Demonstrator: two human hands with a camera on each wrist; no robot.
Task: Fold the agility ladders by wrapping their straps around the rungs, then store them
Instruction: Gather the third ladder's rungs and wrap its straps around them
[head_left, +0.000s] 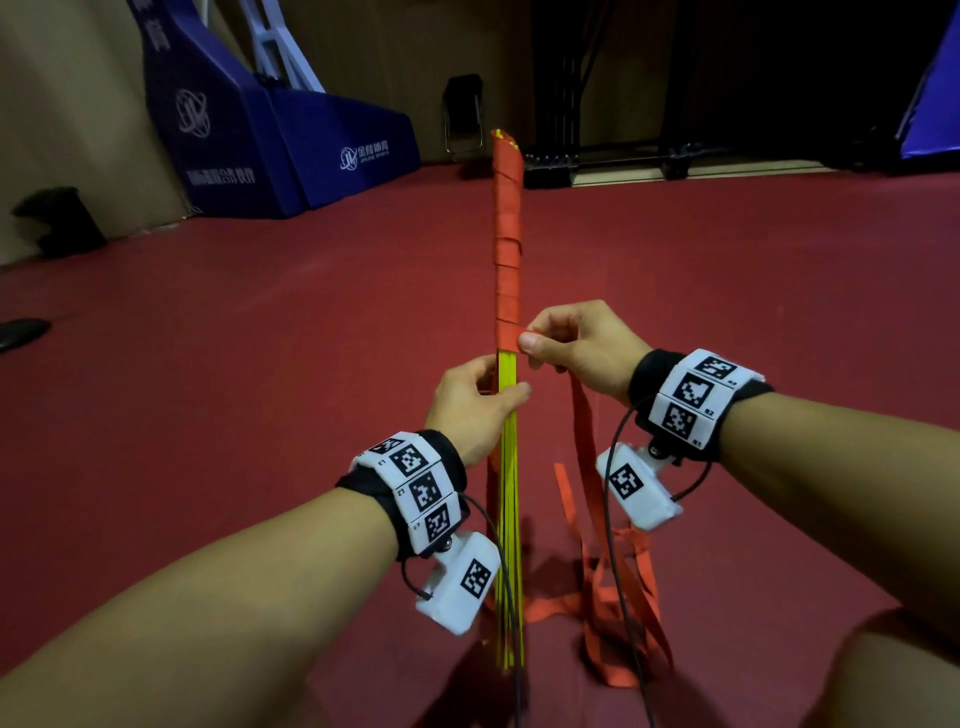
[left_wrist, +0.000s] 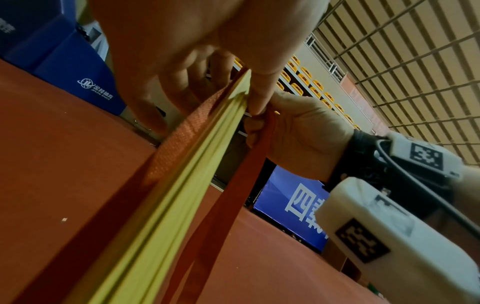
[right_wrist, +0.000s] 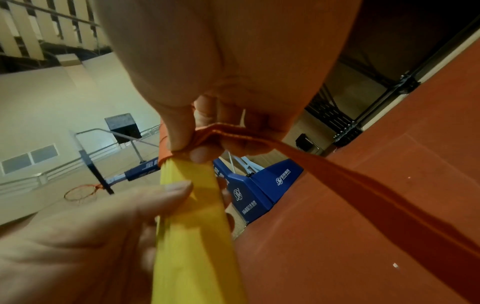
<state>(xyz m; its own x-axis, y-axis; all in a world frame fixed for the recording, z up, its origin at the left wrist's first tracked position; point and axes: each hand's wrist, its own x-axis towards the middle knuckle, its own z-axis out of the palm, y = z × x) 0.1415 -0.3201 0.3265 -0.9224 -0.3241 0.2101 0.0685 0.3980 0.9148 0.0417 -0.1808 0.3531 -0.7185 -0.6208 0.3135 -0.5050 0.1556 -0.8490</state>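
A bundle of yellow rungs (head_left: 508, 499) stands upright in front of me, its lower end near the floor. Red strap wraps (head_left: 507, 244) cover its upper half. My left hand (head_left: 475, 400) grips the bare yellow rungs (left_wrist: 182, 181) just below the wrapping, thumb across the front. My right hand (head_left: 563, 345) pinches the red strap (right_wrist: 215, 133) at the lowest turn, beside the rungs (right_wrist: 192, 216). Loose strap (head_left: 589, 467) hangs from that hand to a red heap (head_left: 618, 597) on the floor. Another strap length (left_wrist: 179, 142) runs along the rungs' left side.
Red sports floor (head_left: 260, 338) lies all around. A blue padded basketball stand base (head_left: 249, 140) sits at the back left, dark metal racks (head_left: 597, 161) and a folding chair (head_left: 462, 117) at the back. A hoop (right_wrist: 83, 192) appears in the right wrist view.
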